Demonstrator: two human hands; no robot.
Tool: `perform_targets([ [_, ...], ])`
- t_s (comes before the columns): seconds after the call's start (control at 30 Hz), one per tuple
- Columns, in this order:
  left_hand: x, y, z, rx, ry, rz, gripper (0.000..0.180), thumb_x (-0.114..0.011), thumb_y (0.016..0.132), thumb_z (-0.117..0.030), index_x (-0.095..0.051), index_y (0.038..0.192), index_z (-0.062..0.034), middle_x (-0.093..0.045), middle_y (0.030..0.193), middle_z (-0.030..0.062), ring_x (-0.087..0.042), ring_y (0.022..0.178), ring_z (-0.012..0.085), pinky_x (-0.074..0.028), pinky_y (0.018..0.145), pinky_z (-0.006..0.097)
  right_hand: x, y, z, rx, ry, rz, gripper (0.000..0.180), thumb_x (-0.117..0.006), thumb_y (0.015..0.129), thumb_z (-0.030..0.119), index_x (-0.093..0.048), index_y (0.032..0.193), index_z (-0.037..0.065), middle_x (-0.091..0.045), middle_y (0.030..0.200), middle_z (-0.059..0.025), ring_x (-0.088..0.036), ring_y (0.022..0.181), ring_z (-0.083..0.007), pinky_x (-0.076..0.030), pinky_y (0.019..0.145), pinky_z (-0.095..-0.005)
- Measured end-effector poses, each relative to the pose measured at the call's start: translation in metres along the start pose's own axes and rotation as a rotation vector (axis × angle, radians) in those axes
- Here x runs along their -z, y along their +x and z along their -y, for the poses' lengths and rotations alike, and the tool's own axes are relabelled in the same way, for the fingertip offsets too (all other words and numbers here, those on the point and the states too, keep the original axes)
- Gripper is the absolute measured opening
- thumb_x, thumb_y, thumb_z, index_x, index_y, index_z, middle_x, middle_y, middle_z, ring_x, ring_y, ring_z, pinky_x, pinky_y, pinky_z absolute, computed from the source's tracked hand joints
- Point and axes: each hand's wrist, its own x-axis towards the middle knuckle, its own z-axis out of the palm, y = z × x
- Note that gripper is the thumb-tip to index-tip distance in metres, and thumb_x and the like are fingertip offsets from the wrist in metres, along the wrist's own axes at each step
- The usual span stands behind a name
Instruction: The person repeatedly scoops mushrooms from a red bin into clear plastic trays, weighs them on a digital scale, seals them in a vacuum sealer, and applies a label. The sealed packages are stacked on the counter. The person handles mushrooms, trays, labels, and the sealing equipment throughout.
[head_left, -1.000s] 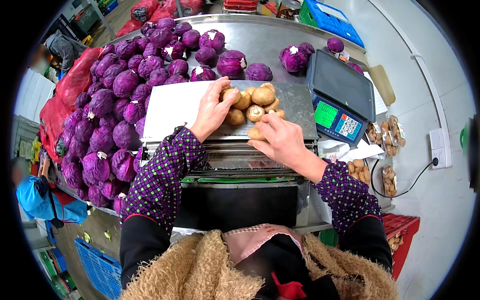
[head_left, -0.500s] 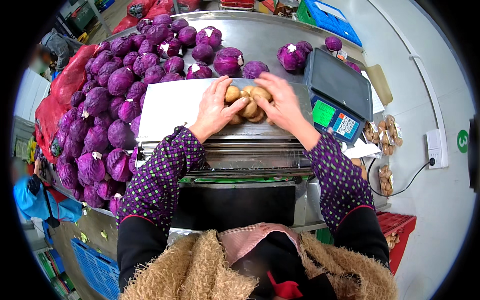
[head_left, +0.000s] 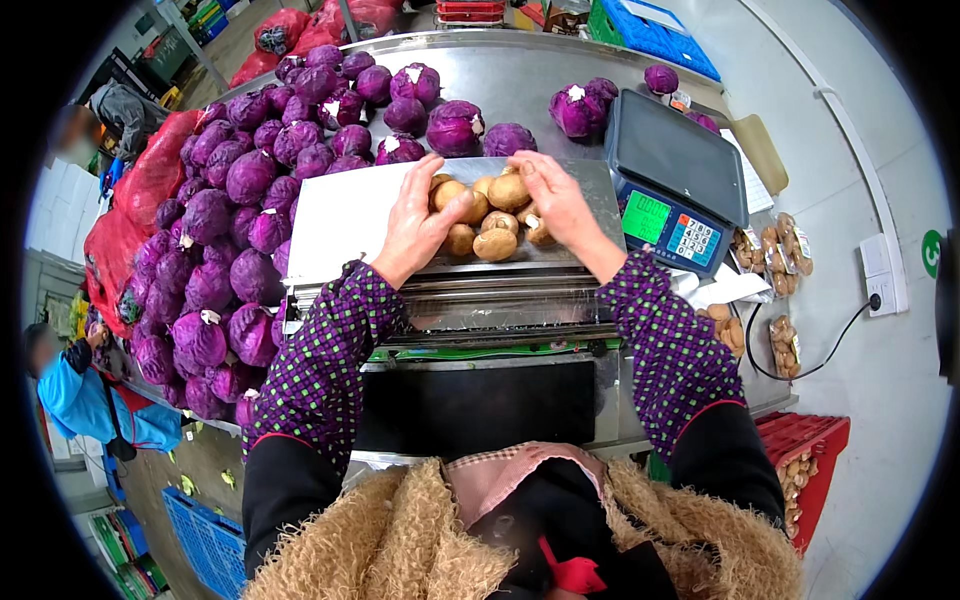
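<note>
A small pile of brown mushrooms [head_left: 494, 245] lies on the metal top of a wrapping machine [head_left: 470, 312]. My left hand [head_left: 412, 228] rests along the pile's left side, fingers stretched out and thumb against a mushroom. On the right side, my right hand [head_left: 566, 208] flanks the pile with its fingers extended, touching the mushrooms at the edge. Both palms face inward. Whether a tray lies beneath the pile is hidden. Left of it, a white sheet or board [head_left: 335, 215] covers part of the machine top.
Purple cabbages [head_left: 205, 215] are heaped at left, several more behind the machine. A digital scale [head_left: 675, 165] stands at right, beside packed mushrooms [head_left: 785, 345] near the wall. A red crate [head_left: 825, 440] holds mushrooms. A person in blue [head_left: 75, 390] is at far left.
My hands have drawn apart from a tight clasp over the mushrooms. The pile has spread out and more of it shows between them.
</note>
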Motion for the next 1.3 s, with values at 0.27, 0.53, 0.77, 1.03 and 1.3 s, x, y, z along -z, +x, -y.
perform_targets([
  [0.27,0.009,-0.004,0.008,-0.031,0.141,0.089,0.059,-0.072,0.082,-0.037,-0.051,0.124,-0.0015,-0.052,0.124,0.0181,-0.054,0.113,0.0354,-0.045,0.095,0.041,-0.058,-0.01,0.028,-0.101,-0.385,-0.276,0.025,-0.059,0.091,0.03,-0.064,0.094,0.006,-0.059,0.101,-0.0145,-0.055,0.099,-0.0348,-0.044,0.087,-0.0453],
  [0.53,0.025,-0.013,0.003,-0.118,0.098,0.207,0.093,-0.074,0.071,-0.054,-0.038,0.142,-0.0062,-0.026,0.152,0.0225,-0.027,0.14,0.0401,-0.028,0.113,0.048,-0.051,-0.007,0.024,-0.113,-0.262,-0.222,0.033,-0.055,0.093,0.036,-0.065,0.098,0.005,-0.058,0.108,-0.0151,-0.053,0.104,-0.0347,-0.041,0.092,-0.0447],
  [0.77,0.02,-0.009,0.02,0.06,-0.225,0.098,0.075,-0.067,0.085,-0.041,-0.037,0.143,-0.0039,-0.04,0.143,0.019,-0.04,0.133,0.0304,-0.032,0.111,0.039,-0.013,-0.021,0.053,0.083,-0.204,-0.169,0.031,-0.064,0.089,0.03,-0.064,0.107,0.005,-0.059,0.106,-0.0128,-0.059,0.1,-0.0293,-0.047,0.085,-0.0371],
  [1.03,0.03,-0.007,0.011,0.263,-0.513,0.053,0.045,-0.045,0.103,-0.035,-0.053,0.129,0.0012,-0.059,0.122,0.0116,-0.052,0.117,0.0179,-0.038,0.102,0.03,0.019,-0.108,0.091,0.1,-0.558,0.31,0.034,-0.077,0.076,0.024,-0.066,0.104,0.009,-0.057,0.091,-0.0083,-0.065,0.077,-0.0273,-0.052,0.064,-0.0369],
  [1.3,0.027,-0.009,0.021,0.269,-0.54,0.056,0.047,-0.045,0.103,-0.034,-0.051,0.132,0.003,-0.056,0.129,0.0131,-0.05,0.121,0.02,-0.036,0.105,0.03,-0.001,-0.037,0.118,0.318,-0.286,0.316,0.037,-0.075,0.076,0.016,-0.064,0.11,0.007,-0.062,0.106,-0.0115,-0.059,0.102,-0.0306,-0.043,0.092,-0.0402],
])
